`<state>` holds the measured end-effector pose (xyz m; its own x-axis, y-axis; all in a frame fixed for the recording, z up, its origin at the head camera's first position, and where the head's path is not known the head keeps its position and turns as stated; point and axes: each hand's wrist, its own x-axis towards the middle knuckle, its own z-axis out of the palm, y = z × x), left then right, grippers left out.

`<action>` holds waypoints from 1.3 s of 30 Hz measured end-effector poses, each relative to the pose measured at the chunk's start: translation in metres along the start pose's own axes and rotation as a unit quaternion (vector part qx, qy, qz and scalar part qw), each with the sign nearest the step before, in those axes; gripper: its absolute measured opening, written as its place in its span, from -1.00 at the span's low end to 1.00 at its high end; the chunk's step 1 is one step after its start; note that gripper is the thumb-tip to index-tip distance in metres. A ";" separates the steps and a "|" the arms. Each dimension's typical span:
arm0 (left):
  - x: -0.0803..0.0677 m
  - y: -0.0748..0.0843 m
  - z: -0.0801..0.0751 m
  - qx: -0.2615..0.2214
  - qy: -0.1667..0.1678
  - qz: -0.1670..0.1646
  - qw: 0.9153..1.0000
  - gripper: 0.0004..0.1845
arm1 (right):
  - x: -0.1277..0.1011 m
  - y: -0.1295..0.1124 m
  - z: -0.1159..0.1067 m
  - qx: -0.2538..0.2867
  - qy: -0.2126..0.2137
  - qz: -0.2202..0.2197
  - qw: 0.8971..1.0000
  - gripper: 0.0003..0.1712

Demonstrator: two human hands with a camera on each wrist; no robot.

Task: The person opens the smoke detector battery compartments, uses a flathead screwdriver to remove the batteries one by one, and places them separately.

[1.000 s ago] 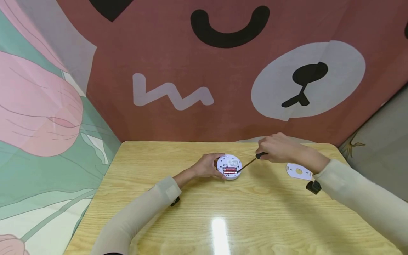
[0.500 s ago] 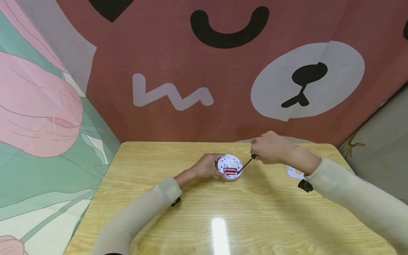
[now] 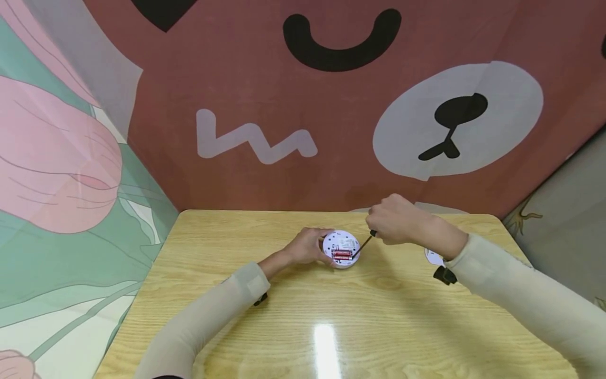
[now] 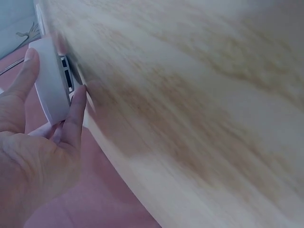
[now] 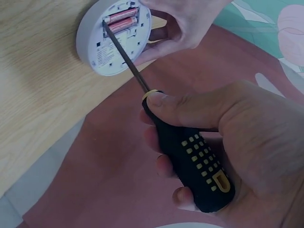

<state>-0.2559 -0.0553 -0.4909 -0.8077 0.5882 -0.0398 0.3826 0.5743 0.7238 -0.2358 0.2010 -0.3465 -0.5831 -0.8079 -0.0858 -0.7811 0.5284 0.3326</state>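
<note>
Screwdriver (image 5: 190,156) is in my right hand (image 3: 400,221), fingers wrapped round the black-and-yellow handle, thumb laid along the top near the collar. Shaft runs from that hand down and left toward the white round device (image 3: 342,249), which sits mid-table (image 3: 379,316), back side up. Tip lands at the edge of the open battery bay, right at the end of the two red batteries (image 5: 121,20); wrist view puts it against the bay wall, whether it is actually under a cell I cannot tell.

Key geometry: batteries lie side by side, long axes parallel, running roughly across the device from the tip's side toward my left hand (image 3: 307,246). Shaft meets that end at a shallow angle to the cells, close to in line with them, so any lever action goes along their length, not across.

Left hand cups the device on its far side from the tool, thumb and fingers (image 4: 76,114) curled on the rim, bracing directly opposite the push. Left is the nearer hand, touching; right stands off by the shaft's length.

White flat plate (image 3: 433,257) lies behind my right wrist, well apart.
</note>
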 end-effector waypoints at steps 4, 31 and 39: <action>0.001 -0.001 0.001 0.012 0.001 0.005 1.000 0.06 | 0.003 -0.003 -0.003 -0.006 -0.022 0.006 1.000 -0.41; 0.002 -0.001 0.000 0.064 0.004 0.011 0.998 0.09 | -0.005 0.007 0.009 0.081 0.021 0.008 0.996 -0.34; 0.002 -0.003 -0.001 0.058 0.003 0.017 0.998 0.08 | -0.019 0.017 0.027 0.130 0.020 0.019 0.991 -0.66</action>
<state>-0.2592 -0.0559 -0.4926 -0.7961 0.6050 -0.0127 0.4581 0.6162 0.6406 -0.2435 0.2324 -0.3646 -0.6073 -0.7936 -0.0386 -0.7934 0.6032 0.0819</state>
